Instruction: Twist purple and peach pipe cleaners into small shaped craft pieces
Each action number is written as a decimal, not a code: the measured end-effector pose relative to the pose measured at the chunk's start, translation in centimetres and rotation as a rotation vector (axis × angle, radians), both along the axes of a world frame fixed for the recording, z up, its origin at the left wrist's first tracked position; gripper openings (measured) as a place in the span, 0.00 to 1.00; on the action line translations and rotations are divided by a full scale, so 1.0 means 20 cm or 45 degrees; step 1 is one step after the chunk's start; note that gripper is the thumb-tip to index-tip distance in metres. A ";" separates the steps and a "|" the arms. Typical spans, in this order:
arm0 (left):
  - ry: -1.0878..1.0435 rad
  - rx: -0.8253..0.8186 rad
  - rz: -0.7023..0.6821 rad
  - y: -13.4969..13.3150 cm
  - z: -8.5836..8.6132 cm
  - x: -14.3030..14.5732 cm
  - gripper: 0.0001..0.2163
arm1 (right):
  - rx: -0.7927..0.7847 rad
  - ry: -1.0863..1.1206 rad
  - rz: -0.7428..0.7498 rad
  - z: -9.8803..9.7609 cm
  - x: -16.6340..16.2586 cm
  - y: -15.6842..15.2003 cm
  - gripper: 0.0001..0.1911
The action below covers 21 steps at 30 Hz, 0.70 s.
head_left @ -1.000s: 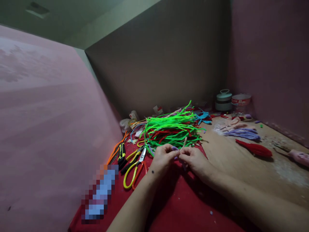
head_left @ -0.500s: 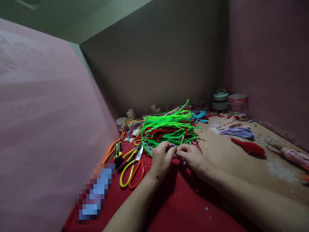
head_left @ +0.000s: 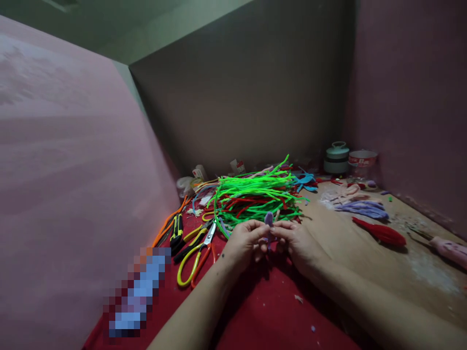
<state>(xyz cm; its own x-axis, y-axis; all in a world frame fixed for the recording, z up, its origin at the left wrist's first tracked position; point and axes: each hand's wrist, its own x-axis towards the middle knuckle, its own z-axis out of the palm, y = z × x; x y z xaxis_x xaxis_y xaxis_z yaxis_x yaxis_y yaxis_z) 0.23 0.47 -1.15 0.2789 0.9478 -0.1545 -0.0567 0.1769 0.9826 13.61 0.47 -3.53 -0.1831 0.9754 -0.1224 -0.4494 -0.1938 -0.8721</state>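
A small purple fuzzy pipe-cleaner piece (head_left: 269, 218) stands upright between my two hands above the red cloth. My left hand (head_left: 248, 240) pinches it from the left with thumb and forefinger. From the other side, the fingertips of my right hand (head_left: 295, 239) grip it too. A short pale stem (head_left: 277, 214) shows just above the right fingers; whether that hand holds it I cannot tell. Right behind the hands lies a heap of green pipe cleaners (head_left: 251, 185), with red ones mixed in. Scissors (head_left: 188, 267) with yellow and red handles rest left of my left hand.
Yellow-black pliers (head_left: 192, 239) and a yellow-black utility knife (head_left: 177, 227) lie at the left. On the wooden board are lavender strips (head_left: 361, 210), a red bundle (head_left: 379, 232) and a pink tool (head_left: 448, 250). A lidded pot (head_left: 337, 158) stands by the wall.
The purple piece has come upright and shows above the fingertips, where it was mostly hidden. Both hands have turned and sunk slightly. The view has shifted a little.
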 end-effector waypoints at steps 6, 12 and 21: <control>-0.053 0.029 0.009 0.01 -0.02 -0.01 0.14 | 0.001 0.087 0.069 -0.01 0.00 0.00 0.06; -0.092 0.023 0.037 -0.01 0.02 -0.01 0.16 | 0.115 0.041 -0.030 0.02 0.01 0.00 0.05; 0.013 -0.013 -0.080 -0.02 0.04 -0.01 0.17 | 0.140 0.006 -0.067 0.03 0.03 0.02 0.12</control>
